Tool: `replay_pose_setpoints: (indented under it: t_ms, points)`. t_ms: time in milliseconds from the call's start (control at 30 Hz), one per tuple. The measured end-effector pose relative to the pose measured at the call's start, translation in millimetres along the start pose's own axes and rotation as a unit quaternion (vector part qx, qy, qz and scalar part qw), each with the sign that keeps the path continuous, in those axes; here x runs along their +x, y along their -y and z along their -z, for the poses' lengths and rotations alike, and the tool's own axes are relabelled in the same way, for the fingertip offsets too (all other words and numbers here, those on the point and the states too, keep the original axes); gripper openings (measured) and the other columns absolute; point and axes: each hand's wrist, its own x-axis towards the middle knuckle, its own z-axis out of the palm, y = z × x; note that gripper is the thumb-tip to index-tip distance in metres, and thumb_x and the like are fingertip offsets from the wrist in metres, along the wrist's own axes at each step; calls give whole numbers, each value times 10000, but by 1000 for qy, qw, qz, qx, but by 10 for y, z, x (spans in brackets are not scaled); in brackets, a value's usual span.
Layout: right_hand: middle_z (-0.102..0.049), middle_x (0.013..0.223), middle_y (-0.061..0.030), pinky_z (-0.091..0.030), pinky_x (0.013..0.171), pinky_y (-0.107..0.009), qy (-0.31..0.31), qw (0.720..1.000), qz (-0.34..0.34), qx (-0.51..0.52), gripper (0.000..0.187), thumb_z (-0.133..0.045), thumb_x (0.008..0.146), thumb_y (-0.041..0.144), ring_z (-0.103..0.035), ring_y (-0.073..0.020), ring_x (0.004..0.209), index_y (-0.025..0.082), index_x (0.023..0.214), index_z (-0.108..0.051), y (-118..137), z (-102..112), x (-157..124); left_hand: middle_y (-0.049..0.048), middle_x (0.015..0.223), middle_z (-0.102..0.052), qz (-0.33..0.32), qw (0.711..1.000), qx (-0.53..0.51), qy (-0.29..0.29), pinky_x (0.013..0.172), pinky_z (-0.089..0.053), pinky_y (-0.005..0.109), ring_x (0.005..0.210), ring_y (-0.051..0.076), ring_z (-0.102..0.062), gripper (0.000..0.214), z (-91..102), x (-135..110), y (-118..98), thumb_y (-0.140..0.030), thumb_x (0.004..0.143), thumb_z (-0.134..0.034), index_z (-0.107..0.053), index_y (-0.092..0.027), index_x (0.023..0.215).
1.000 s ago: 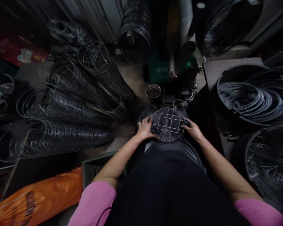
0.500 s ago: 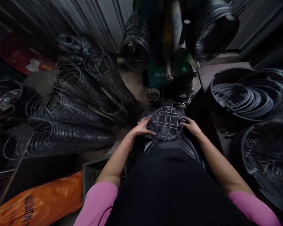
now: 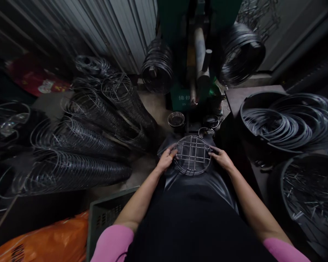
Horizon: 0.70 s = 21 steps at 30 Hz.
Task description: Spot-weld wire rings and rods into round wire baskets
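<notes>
Metal wirework between 2 bare hands

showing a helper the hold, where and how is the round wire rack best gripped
Probably best: pinch the wire rack by its outer rim at the left and right edges, coming in from both sides. It is round, with thin bars crossing the middle, so opposite edges should balance it. The left grip and right grip are at those edges.

We count two hands, at least one wire rack, two tubs toward three and four o'clock, one orange bag toward eight.
</notes>
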Motion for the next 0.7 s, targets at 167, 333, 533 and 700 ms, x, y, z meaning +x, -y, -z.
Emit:
replay_pose_setpoints:
  t_ms: [167, 333, 533, 700]
  points:
    - [-687, 1019, -69, -412, 952, -401, -62, 998, 26, -19, 350, -586, 737, 404, -598, -241, 1018, 190, 998, -677, 50, -53, -191, 30, 836, -655, 7, 1000, 15, -3, 553, -442, 243, 540, 115, -555, 557, -6, -47, 31, -405, 769, -577, -467, -205, 1276]
    - [-676, 1050, -68, -435, 925, -374, -74, 994, 69, -35, 391, -583, 739, 373, -600, -231, 1008, 186, 1078, -638, 118, -147, -310, 28, 815, -650, -8, 997, 80, 12, 507, -431, 231, 493, 107, -550, 529, 4, 33, -23, -390, 791, -548, -472, -199, 1278]
    - [-685, 1028, -89, -471, 880, -375, -74, 987, 112, -89, 374, -522, 774, 361, -628, -240, 958, 163, 1063, -651, 170, -155, -263, 23, 827, -647, 31, 991, 125, 20, 503, -436, 209, 504, 92, -556, 511, 7, 62, -73, -339, 821, -503, -432, -189, 1304]
    - [-684, 1027, -104, -480, 874, -385, -79, 979, 138, -125, 370, -505, 769, 350, -632, -251, 958, 155, 1040, -665, 93, -157, -203, 42, 881, -650, 53, 989, 134, 29, 429, -381, 186, 509, 94, -563, 544, 39, 92, -37, -291, 832, -476, -356, -190, 1353]
